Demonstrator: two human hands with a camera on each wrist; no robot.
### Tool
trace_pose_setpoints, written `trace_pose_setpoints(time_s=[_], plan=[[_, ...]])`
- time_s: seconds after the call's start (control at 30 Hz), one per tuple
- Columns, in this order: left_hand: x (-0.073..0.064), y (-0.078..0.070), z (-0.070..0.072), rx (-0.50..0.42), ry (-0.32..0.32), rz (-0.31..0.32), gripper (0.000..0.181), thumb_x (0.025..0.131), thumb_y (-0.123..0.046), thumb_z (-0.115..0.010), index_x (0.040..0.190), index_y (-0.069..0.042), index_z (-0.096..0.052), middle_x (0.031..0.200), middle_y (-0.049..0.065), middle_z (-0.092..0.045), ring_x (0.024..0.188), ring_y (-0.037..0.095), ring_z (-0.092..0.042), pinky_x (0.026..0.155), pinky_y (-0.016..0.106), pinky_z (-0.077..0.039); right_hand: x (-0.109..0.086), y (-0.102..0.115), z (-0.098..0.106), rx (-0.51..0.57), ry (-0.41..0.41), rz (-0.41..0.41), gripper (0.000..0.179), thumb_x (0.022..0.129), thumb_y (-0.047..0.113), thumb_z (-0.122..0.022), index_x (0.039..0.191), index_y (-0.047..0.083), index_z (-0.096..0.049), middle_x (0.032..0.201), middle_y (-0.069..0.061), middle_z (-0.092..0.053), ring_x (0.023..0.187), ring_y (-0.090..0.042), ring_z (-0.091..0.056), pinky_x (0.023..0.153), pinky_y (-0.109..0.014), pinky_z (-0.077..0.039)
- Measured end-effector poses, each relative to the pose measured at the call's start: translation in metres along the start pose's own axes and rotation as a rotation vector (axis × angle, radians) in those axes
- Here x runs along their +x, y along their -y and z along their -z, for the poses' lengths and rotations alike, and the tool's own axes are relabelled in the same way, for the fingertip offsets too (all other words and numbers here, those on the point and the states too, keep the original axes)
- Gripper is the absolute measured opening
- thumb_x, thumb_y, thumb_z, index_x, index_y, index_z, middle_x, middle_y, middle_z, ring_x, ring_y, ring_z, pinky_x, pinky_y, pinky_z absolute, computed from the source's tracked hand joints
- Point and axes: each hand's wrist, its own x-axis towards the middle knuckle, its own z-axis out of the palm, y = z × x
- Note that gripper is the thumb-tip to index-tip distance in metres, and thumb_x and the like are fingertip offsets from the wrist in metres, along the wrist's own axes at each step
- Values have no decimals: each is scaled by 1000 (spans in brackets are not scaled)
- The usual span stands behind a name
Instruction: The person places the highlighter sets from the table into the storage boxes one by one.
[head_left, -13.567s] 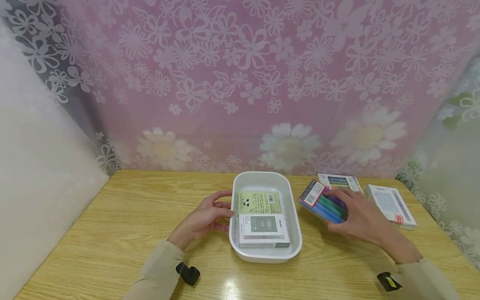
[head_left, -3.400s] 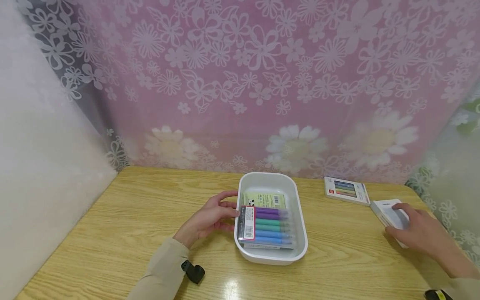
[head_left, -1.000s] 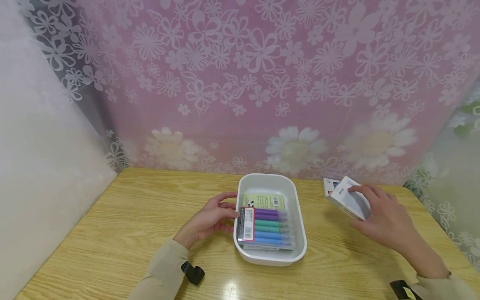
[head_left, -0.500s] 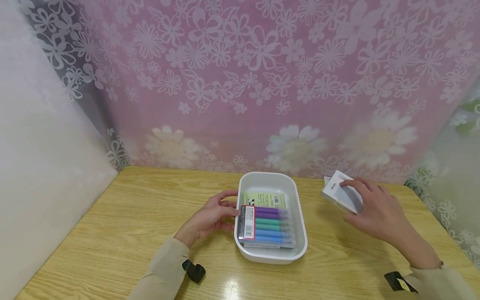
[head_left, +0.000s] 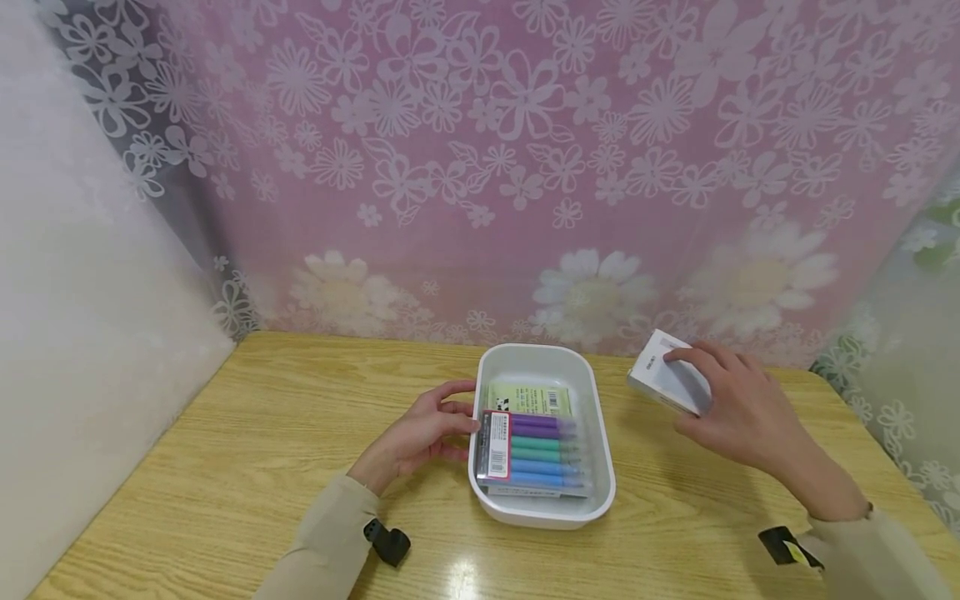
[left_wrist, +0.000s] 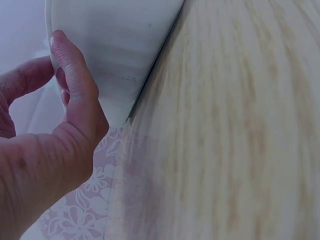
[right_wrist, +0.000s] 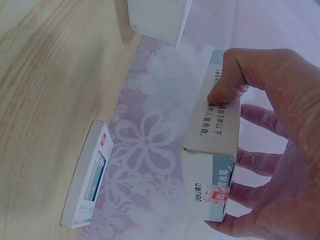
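Observation:
My right hand (head_left: 746,408) grips a white and pale blue deli pen box (head_left: 667,375), held tilted above the table to the right of the white plastic tray (head_left: 603,492). In the right wrist view the thumb presses one narrow side of the box, with the other fingers on the opposite side. My left hand (head_left: 420,433) holds the tray's left edge, its thumb at the rim and fingers against the outer wall. Inside the tray a clear pack of purple, green and blue pens (head_left: 536,450) lies over a white box, mostly hidden. Behind it lies a light green panda packet (head_left: 532,398).
A flat white windowed pen box (right_wrist: 87,180) lies on the table, showing in the right wrist view; in the head view the right hand and held box cover it. A flowered curtain (head_left: 435,167) hangs along the wooden table's (head_left: 300,400) back edge.
The pen pack had entered the tray by 3.4 seconds ago. Since then my right hand has lifted the deli box from the table's right side and carried it left. My left hand stays at the tray.

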Motion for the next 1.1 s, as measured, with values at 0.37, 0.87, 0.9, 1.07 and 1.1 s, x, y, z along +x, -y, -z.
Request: trace_pose_setpoints(time_s=[0.37,0.87,0.9,1.07,1.1], plan=[[0,0,0,1,-6,2,70,93,-4,-66,155,-12,-35,129,17,-59,100,21,-67,70,32,-64,10,7,2,-11,-13,44,64,66,18,-84,126,17,-62,133,-19,-57,104,-50,-56,65,-57,-47],[0,0,1,-2,-4,0,70,93,-4,-66,155,-12,-35,128,17,-58,99,20,-67,69,32,-63,16,16,-2,8,-12,102,63,66,15,-83,126,16,-62,134,-19,-57,108,-48,-57,72,-61,-49],[0,0,1,-2,-4,0,70,93,-5,-66,155,-12,-35,129,17,-58,99,20,-66,69,32,-63,16,17,-2,8,-15,106,63,66,15,-83,126,16,-62,133,-18,-57,107,-47,-57,73,-60,-49],[0,-1,0,-4,2,1,71,93,-5,-66,156,-12,-35,131,18,-58,100,20,-67,68,31,-63,21,21,-1,12,-6,106,63,66,14,-80,126,18,-63,132,-16,-58,106,-46,-58,71,-60,-48],[0,-1,0,-6,5,1,71,92,-5,-66,156,-12,-34,130,17,-58,100,20,-67,68,31,-63,21,22,-1,11,2,103,63,66,15,-80,126,18,-62,133,-16,-58,107,-47,-57,71,-61,-48]])
